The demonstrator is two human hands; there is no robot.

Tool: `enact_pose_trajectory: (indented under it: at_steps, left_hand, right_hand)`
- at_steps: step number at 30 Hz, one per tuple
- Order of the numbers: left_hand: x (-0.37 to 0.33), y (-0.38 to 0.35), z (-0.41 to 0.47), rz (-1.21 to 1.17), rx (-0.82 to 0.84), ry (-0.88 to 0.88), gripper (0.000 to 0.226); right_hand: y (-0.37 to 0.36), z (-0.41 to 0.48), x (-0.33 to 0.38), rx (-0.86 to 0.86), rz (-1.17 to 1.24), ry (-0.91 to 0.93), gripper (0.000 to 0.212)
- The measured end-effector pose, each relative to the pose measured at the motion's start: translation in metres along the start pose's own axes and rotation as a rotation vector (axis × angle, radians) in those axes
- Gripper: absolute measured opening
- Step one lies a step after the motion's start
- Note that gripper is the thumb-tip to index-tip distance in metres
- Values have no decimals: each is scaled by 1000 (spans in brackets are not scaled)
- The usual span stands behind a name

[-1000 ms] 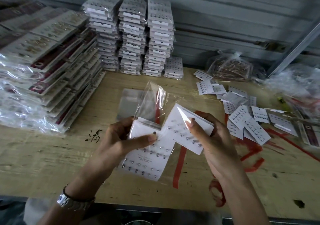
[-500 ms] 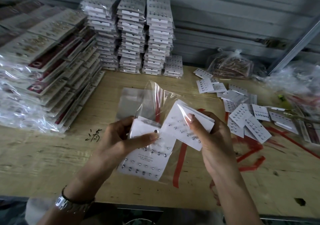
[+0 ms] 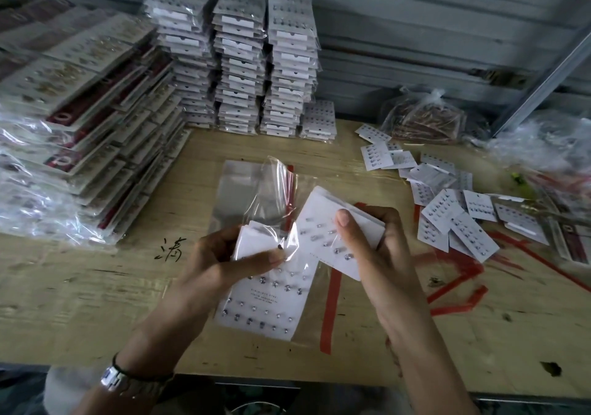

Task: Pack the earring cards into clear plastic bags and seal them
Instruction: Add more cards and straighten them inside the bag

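Note:
My left hand [image 3: 224, 254] grips the top of a white earring card [image 3: 265, 299] that sits inside a clear plastic bag [image 3: 275, 197], thumb across the front. The bag's open flap with a red strip stands up behind the card. My right hand [image 3: 371, 248] holds a small stack of white earring cards [image 3: 323, 232] tilted beside the bag, thumb pressed on the top card. Both hands hover just above the wooden table [image 3: 96, 302].
Tall piles of bagged earring cards [image 3: 243, 63] stand at the back. Larger bagged cards [image 3: 73, 120] lean at the left. Loose unbagged cards [image 3: 447, 210] lie at the right, with plastic bags of goods [image 3: 425, 120] behind. Empty clear bags [image 3: 236, 191] lie under the hands.
The right hand's stack has shifted slightly left and closer to the bagged card. The left hand keeps its grip.

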State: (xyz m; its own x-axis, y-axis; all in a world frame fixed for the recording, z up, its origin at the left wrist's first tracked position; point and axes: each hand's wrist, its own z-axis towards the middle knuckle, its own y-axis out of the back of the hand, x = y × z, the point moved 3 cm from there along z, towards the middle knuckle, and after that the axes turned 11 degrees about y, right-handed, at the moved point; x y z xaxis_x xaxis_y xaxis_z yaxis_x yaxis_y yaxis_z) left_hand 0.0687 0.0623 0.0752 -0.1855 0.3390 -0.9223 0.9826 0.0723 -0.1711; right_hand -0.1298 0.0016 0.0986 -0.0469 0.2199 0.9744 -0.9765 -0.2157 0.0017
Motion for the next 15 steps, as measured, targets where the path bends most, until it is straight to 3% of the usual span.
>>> enact_pose_trajectory:
  at_steps: [3,6,8,11,15]
  left_hand:
    - [7,1,1,-30,18,52,38]
    - [15,5,3,-114,18,125,50]
    - [21,8,5,-137,-23,173,60]
    - [26,12,8,-174,-59,214,70]
    - [26,11,9,-151,-74,207,69]
  right_hand:
    - [-2,-6,-9,14,-31,-34,48]
    - [-1,-3,-12,-19,-55,-44,33]
    - [1,-3,-15,-19,114,-100,44]
    - [0,-2,-16,3,375,-134,18]
    - [-2,-7,-11,-66,329,-21,16]
